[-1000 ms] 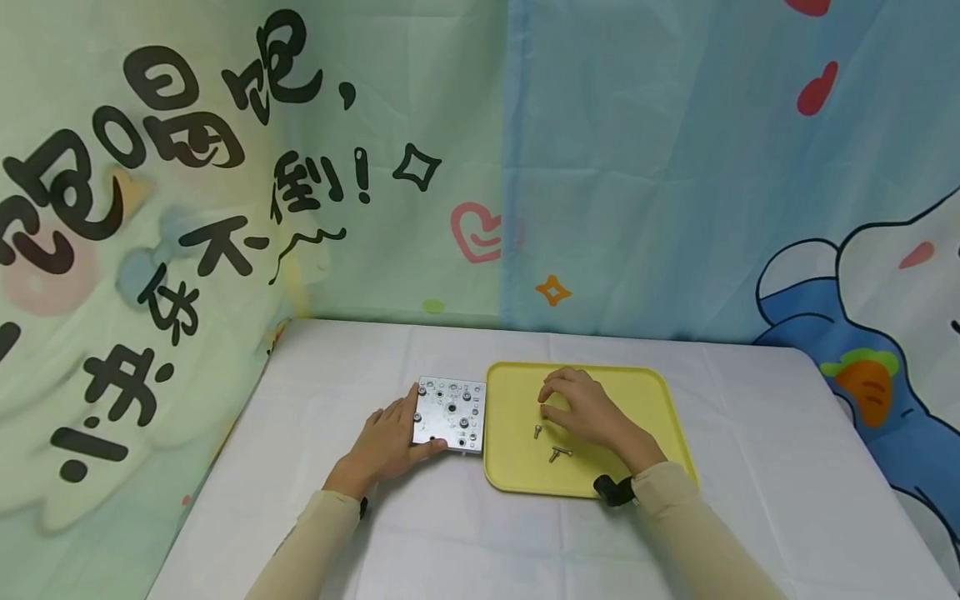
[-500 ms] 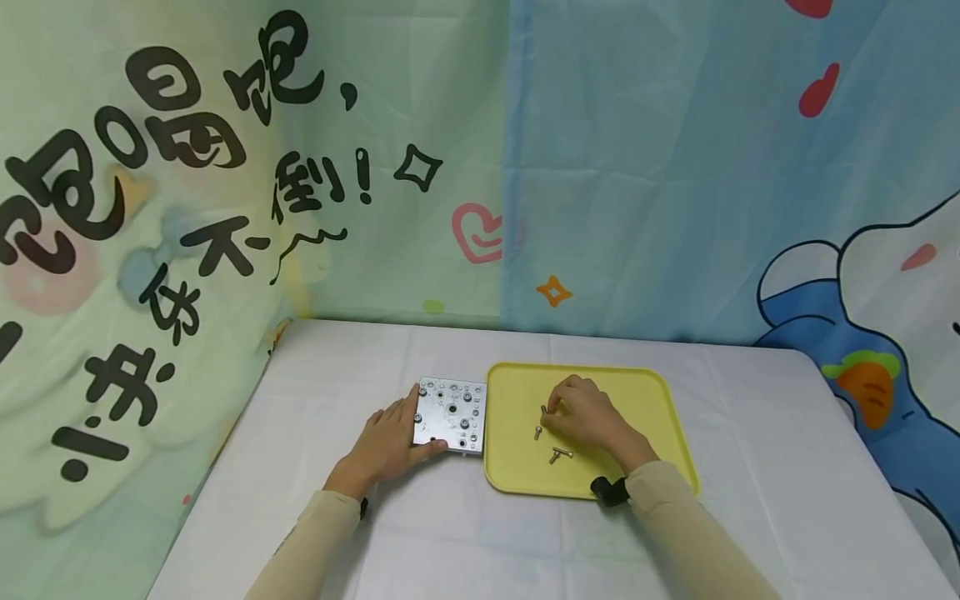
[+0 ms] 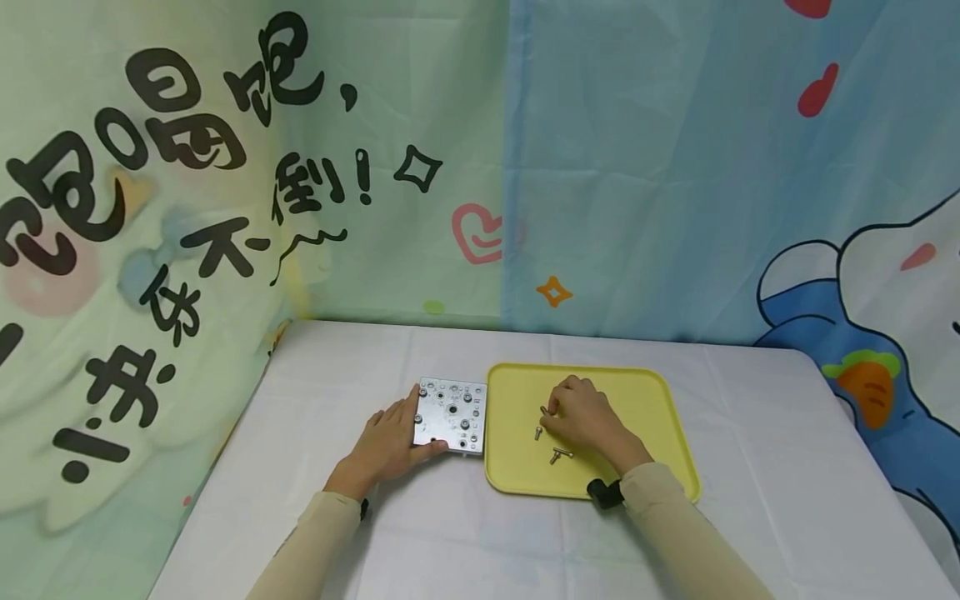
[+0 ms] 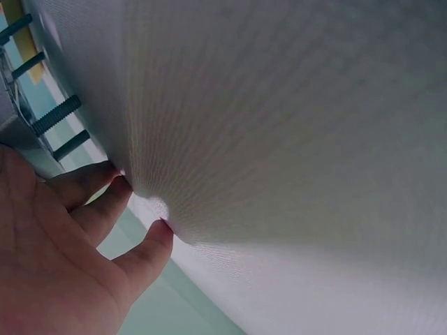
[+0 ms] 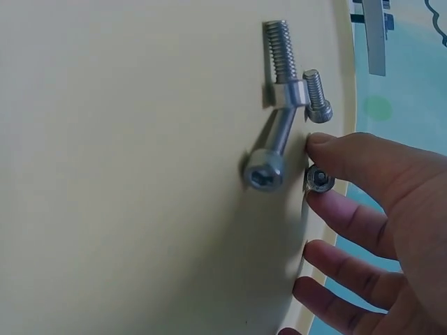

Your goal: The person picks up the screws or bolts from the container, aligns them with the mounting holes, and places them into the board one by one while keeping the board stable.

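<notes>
A square silver metal plate with several bolts and holes lies on the white-covered table. My left hand rests at its near left corner, fingers along the left side and thumb at the front edge. Bolt shanks stick out below the plate in the left wrist view, where the fingertips touch the cloth. Over the yellow tray, my right hand pinches a socket head screw between thumb and index finger. Beside it lie a short screw and two crossed screws.
The tray sits directly right of the plate, its raised rim close to the plate's edge. A white cloth covers the table. Printed fabric curtains stand behind and to the left. A black wrist camera hangs over the tray's front rim.
My right hand has drawn its spread fingers together onto the screw in the tray, and the wrist has shifted slightly left. My left hand and the plate have stayed put.
</notes>
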Action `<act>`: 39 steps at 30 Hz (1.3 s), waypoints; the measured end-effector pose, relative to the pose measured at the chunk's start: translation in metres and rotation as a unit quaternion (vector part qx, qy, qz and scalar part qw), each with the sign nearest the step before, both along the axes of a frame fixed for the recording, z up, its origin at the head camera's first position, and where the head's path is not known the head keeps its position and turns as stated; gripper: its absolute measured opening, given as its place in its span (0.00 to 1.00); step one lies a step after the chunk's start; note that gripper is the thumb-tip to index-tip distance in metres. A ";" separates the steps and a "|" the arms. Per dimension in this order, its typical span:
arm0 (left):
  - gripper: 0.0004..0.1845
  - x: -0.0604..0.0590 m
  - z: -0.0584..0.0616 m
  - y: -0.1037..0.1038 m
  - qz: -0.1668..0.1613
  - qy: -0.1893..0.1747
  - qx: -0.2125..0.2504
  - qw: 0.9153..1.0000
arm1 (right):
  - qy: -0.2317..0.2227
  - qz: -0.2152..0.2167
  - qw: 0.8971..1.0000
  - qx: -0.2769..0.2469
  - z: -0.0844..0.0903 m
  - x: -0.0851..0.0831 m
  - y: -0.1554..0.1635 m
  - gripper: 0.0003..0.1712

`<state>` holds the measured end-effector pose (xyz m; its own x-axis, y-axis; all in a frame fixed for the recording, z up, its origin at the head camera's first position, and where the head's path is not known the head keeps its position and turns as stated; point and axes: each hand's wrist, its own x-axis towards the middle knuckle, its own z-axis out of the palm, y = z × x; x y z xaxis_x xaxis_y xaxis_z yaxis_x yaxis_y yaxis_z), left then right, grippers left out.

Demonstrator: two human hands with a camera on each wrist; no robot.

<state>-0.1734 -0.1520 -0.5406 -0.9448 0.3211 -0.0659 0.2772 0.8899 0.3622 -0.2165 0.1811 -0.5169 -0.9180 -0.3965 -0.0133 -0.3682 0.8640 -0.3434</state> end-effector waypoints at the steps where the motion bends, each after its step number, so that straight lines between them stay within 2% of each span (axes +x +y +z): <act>1: 0.58 0.000 0.000 0.000 0.000 -0.001 0.001 1.000 | -0.001 0.000 1.000 -0.002 0.000 0.000 0.000 0.09; 11: 0.58 0.000 0.001 -0.001 0.000 0.001 0.000 1.000 | -0.010 -0.003 1.000 -0.020 -0.002 -0.002 0.004 0.06; 18: 0.58 0.001 0.001 -0.001 0.001 0.002 0.005 1.000 | -0.015 0.003 0.998 -0.064 -0.002 -0.006 0.002 0.06; 30: 0.58 0.000 0.000 -0.001 0.000 0.003 0.002 1.000 | 0.026 0.037 0.996 -0.079 0.004 -0.005 -0.015 0.05; 39: 0.58 -0.001 -0.001 -0.001 0.000 0.006 -0.001 1.000 | 0.049 0.078 0.992 -0.089 0.021 -0.006 -0.041 0.06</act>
